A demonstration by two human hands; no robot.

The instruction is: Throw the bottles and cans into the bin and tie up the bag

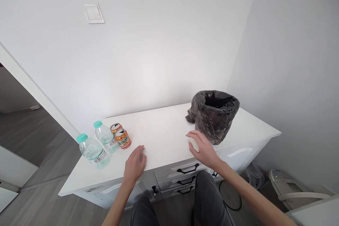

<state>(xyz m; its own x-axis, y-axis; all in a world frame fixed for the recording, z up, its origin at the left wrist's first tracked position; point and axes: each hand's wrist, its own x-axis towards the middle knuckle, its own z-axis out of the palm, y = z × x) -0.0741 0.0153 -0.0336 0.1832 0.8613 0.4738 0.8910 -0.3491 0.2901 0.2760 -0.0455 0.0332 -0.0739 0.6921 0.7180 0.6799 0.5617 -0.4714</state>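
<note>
My left hand (134, 164) rests at the front edge of the white cabinet top (161, 139), fingers loosely bent and a small gap beside the thumb, holding nothing. Just to its left stand two orange drink cans, a front can (123, 140) and a rear can (116, 127) partly hidden behind it. Two clear plastic bottles with teal caps, a nearer bottle (94, 153) and a farther bottle (106, 137), are upright beside the cans. My right hand (203, 148) is open, thumb and fingers apart, in front of a bin lined with a black plastic bag (215, 118). The bin's inside is dark.
Drawers with black handles (188, 168) face me below the top, close to my knees. A wall with a light switch (94, 13) rises behind. On the floor at right sits a pale appliance (288, 187). A doorway opens at far left.
</note>
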